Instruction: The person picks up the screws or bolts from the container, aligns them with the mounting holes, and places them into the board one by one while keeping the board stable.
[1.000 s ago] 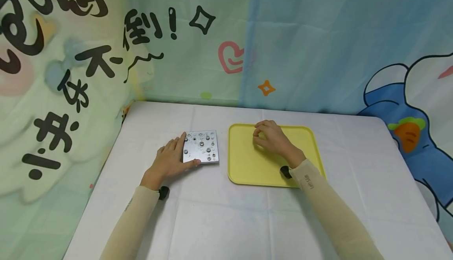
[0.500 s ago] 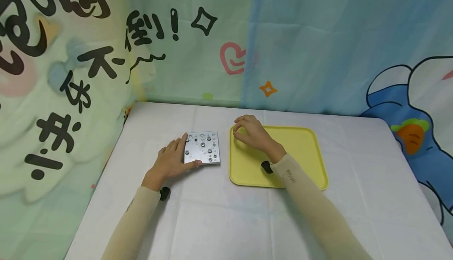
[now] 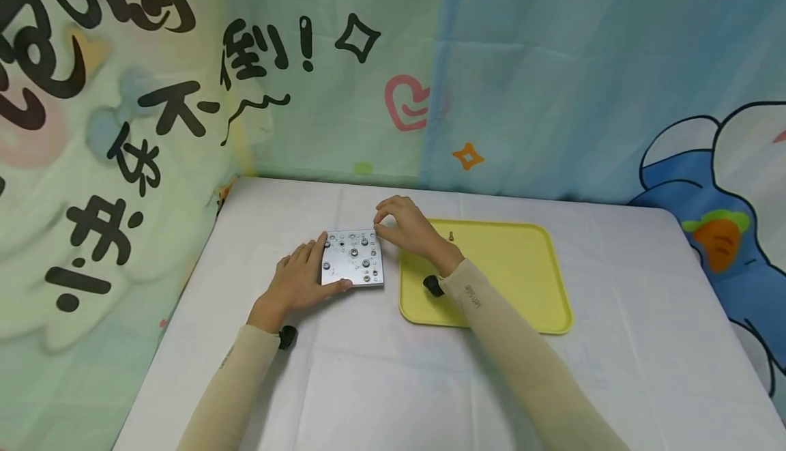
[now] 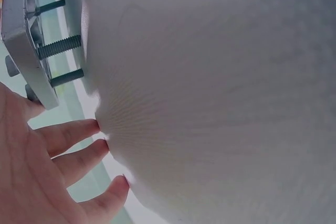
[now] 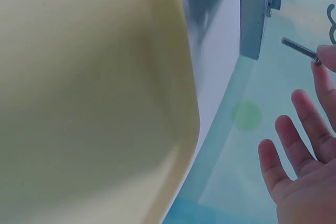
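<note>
A square silver metal plate (image 3: pixel 353 260) with several bolts through it lies left of the yellow tray. Threaded bolt shanks (image 4: pixel 59 46) stick out of its underside in the left wrist view. My left hand (image 3: pixel 297 280) holds the plate, with the index finger at its left edge and the thumb along its near edge. Beside the plate's far right corner is my right hand (image 3: pixel 408 229). It pinches a thin screw (image 5: pixel 299 50) between thumb and index finger, its threaded end towards the plate and apart from it; the other fingers are spread.
Right of the plate lies a shallow yellow tray (image 3: pixel 510 287), partly under my right forearm. One small screw (image 3: pixel 451 236) is in it near the far edge. A white cloth (image 3: pixel 381 383) covers the table, and printed curtains hang behind and at the left.
My right hand has moved left from over the tray to the plate's far right corner. A screw in the tray has come into sight. My left hand stays on the plate.
</note>
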`<state>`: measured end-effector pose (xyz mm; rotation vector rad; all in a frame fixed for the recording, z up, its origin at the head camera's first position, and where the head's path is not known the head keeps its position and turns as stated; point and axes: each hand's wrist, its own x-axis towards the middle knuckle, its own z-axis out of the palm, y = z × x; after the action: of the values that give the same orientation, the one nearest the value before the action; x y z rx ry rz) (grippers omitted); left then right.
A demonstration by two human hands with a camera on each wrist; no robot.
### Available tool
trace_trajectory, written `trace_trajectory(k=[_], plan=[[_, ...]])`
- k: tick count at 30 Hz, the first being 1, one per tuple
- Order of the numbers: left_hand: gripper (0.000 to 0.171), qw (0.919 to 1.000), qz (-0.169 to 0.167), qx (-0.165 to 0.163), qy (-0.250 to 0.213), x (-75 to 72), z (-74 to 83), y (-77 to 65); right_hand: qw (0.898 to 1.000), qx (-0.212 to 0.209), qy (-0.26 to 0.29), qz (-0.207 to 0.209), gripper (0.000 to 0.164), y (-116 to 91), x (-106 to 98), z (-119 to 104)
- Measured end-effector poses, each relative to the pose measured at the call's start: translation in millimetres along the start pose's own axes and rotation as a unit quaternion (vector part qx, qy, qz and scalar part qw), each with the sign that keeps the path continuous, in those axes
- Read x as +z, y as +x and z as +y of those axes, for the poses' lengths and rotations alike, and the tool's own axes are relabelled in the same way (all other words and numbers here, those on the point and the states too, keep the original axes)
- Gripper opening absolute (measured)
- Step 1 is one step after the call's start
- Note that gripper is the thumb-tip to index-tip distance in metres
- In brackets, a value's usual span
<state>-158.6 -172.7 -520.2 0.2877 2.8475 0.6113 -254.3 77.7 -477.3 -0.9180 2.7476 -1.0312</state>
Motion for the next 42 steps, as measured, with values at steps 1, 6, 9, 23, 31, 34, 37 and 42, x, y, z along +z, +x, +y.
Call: trace_trajectory(k=[1,6,9,23,31,34,37,42], plan=[[0.117,1.0,0.0,0.0,-0.001,-0.1,0.4,-0.2,1.0,0.0,0.002,0.0,0.009,1,1,-1],[0.117,1.0,0.001,0.004,-0.001,-1.0,1.7,-0.9,1.0,0.003,0.007,-0.001,0.008,3,4,-2],[0.117,1.0,0.0,0.007,0.0,-0.8,2.2,-1.0,1.0,0.008,0.004,-0.005,0.009,4,7,0],[0.117,1.0,-0.003,0.008,0.004,0.6,4.9,0.0,1.0,0.02,0.001,-0.015,0.009,3,11,7],[0.116,1.0,-0.005,0.002,0.005,0.8,4.2,0.4,1.0,0.01,-0.01,-0.012,0.009,-5,4,11],[0.117,1.0,-0.004,0.001,0.005,0.4,3.9,0.4,1.0,0.006,-0.018,-0.006,0.01,-12,-4,16],[0.116,1.0,-0.004,0.001,0.004,0.4,3.1,0.2,1.0,0.003,-0.024,0.002,0.011,-20,-13,24],[0.116,1.0,-0.003,0.001,0.003,0.2,1.8,-0.8,0.999,0.001,-0.027,0.018,0.013,-37,-30,43]])
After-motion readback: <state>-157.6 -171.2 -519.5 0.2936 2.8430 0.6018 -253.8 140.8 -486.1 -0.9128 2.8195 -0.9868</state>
